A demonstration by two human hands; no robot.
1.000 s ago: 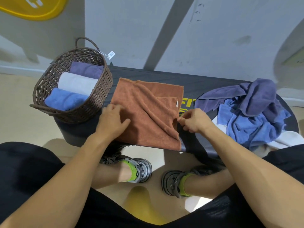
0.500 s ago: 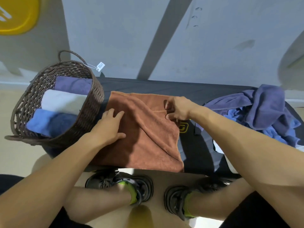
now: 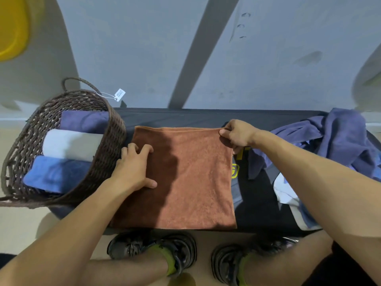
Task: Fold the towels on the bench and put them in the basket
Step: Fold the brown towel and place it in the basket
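Left hand [image 3: 135, 169] presses flat-fingered on the rust towel [image 3: 198, 182] at nine o'clock; right hand [image 3: 239, 134] pinches its two o'clock corner

A grey wall [image 3: 132, 50] rises beyond both grips, crossed by a darker slanted stripe [image 3: 204, 52]. A yellow shape [image 3: 10, 27] shows far up-left of the left grip. Below the grips, two dark shoes [image 3: 181, 252] with green-cuffed socks [image 3: 165, 254] stand on the beige floor [image 3: 18, 223].

Single head-worn wide-angle view, forward and steeply down, close over the bench [image 3: 206, 117].
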